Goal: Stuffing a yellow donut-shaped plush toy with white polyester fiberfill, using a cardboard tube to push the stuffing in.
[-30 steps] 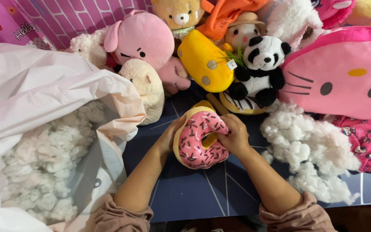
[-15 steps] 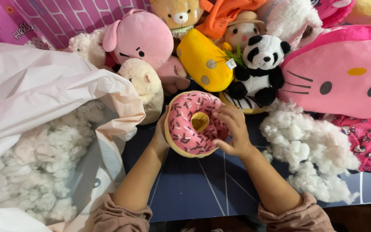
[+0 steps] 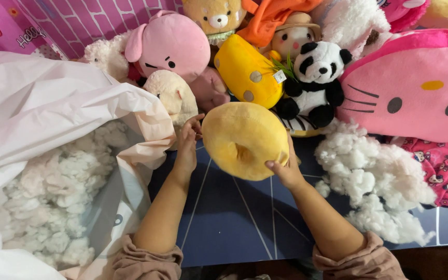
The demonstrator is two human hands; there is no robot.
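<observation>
A plush donut (image 3: 242, 139) is held up over the dark blue mat (image 3: 234, 218), its plain yellow underside turned towards me. My right hand (image 3: 285, 167) grips its lower right edge, thumb on the yellow face. My left hand (image 3: 187, 145) touches its left edge with fingers spread along the side. The pink frosted face is hidden from view.
A large white bag (image 3: 53, 129) full of white stuffing (image 3: 47, 197) lies at the left. A loose heap of stuffing (image 3: 374, 181) sits at the right. Behind stand plush toys: a pink bunny (image 3: 169, 44), a yellow cheese wedge (image 3: 247, 72), a panda (image 3: 315, 78), and a pink cat-face cushion (image 3: 416, 88).
The donut has been lifted and flipped: earlier its pink sprinkled face showed, now the yellow back faces me. Both hands rose with it.
</observation>
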